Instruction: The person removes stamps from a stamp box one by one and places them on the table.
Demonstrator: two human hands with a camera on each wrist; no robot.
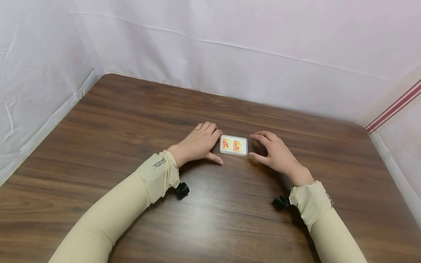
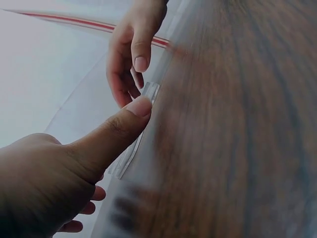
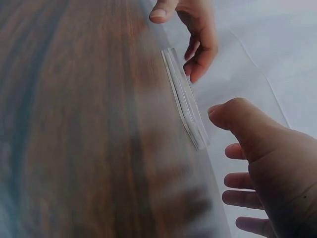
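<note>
While the card case [image 1: 233, 145] lies flat mid-table [image 1: 131, 109], the left hand [image 1: 197, 144] touches its left end with relaxed fingers; the right hand [image 1: 274, 153] hovers spread just right, not gripping.

The card case [image 1: 233, 145] is flanked closely by the left hand [image 1: 197, 144] and right hand [image 1: 276, 155]. Open table [image 1: 131, 109] is left all around, bounded by white sheeting [image 1: 230, 54] behind and at both sides.
</note>
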